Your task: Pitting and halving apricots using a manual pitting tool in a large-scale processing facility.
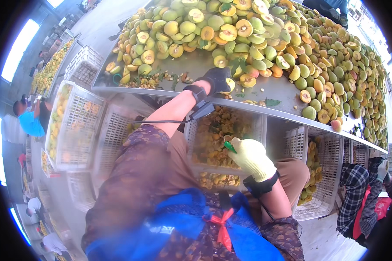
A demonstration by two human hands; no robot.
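Observation:
My left hand (218,80), in a dark glove, is at the near edge of the metal table (196,67). Its curled fingers hold a halved yellow stone fruit (230,84), partly hidden by the glove. Lower and to the right, my right hand (251,158) wears a cream knitted glove. It grips a small tool by its green handle (230,147); the tip is hard to make out. Below that hand sits a plastic crate (260,127) of fruit pieces and scraps (215,143). A large heap of halved stone fruit (245,29) covers the table's far side.
Fruit stones and leaf bits (147,80) lie near the table's left corner. White crates (81,130) stand at left, another crate (330,173) at right under the table. A person in a plaid sleeve (354,192) sits at right. Another person (32,119) is at left.

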